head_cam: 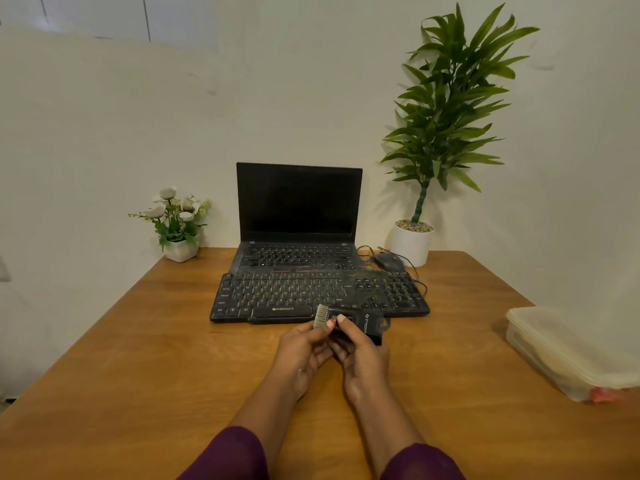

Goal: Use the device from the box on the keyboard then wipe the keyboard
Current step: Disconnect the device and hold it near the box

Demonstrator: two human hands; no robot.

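Holding the device point(363, 325) in both hands, I have it low in the centre of the frame, just in front of the keyboard point(298, 294). It overlaps the near edge in this view, and I cannot tell whether it touches the keys. Its long axis runs left to right, with the brush point(321, 316) at the left end, nearest the space bar. My right hand point(363, 362) curls round the body from below, thumb on top. My left hand point(303, 351) pinches it close to the brush. Both forearms rise from the bottom edge, wrists close together above the table point(138, 358). I judge the coming move is a short push forward onto the keys. The box point(568, 351) sits well apart at the right edge.
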